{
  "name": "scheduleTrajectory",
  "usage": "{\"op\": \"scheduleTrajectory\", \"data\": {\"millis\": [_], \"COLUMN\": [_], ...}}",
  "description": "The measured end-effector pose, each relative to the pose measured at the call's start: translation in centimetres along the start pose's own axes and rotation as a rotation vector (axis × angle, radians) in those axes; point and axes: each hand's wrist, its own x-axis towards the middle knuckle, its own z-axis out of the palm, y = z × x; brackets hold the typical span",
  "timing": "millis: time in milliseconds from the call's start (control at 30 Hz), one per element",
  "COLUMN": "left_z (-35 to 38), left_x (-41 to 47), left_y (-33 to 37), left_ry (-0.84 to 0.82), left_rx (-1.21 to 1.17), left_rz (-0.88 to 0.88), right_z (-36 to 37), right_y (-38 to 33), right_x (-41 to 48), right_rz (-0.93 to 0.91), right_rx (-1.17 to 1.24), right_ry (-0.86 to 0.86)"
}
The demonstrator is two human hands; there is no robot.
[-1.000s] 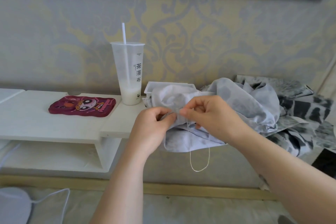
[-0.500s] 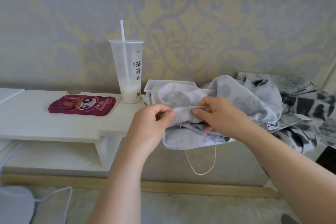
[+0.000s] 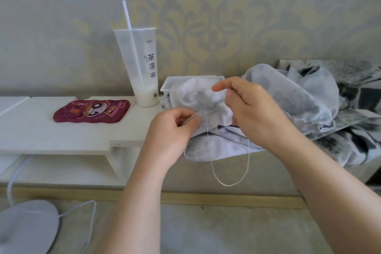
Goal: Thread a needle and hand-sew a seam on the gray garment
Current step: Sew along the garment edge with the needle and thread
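Note:
The gray garment [image 3: 292, 97] lies bunched at centre right, partly over a white tray. My left hand [image 3: 173, 128] pinches a fold of its edge between thumb and fingers. My right hand [image 3: 251, 109] is raised just right of it, thumb and fingers pinched together on the white thread [image 3: 228, 181]. The thread runs from the fabric down into a hanging loop below the garment. The needle is too small to make out.
A tall plastic cup [image 3: 142, 72] with a straw and a little milky drink stands on the white shelf [image 3: 61, 136]. A maroon cartoon phone case [image 3: 92, 110] lies left of it. The white tray [image 3: 185, 82] sits behind the garment. Patterned dark cloth [image 3: 354, 109] is at right.
My right hand has lifted up and to the right, away from the left hand, drawing thread through the fabric. The left hand keeps its pinch on the garment's edge.

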Motion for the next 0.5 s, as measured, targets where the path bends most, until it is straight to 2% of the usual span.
{"op": "scheduleTrajectory", "data": {"millis": [67, 167, 500], "left_z": [0.0, -0.1, 0.1], "left_x": [-0.1, -0.2, -0.3], "left_y": [0.1, 0.3, 0.7], "left_ry": [0.007, 0.025, 0.051], "left_rx": [-0.042, -0.051, -0.082], "left_rz": [-0.019, -0.025, -0.051], "right_z": [0.1, 0.7, 0.7], "right_y": [-0.5, -0.5, -0.1], "right_x": [-0.2, -1.0, -1.5], "right_rz": [-0.058, -0.026, 0.003], "right_rx": [-0.05, -0.086, -0.126], "right_ry": [-0.071, -0.196, -0.234]}}
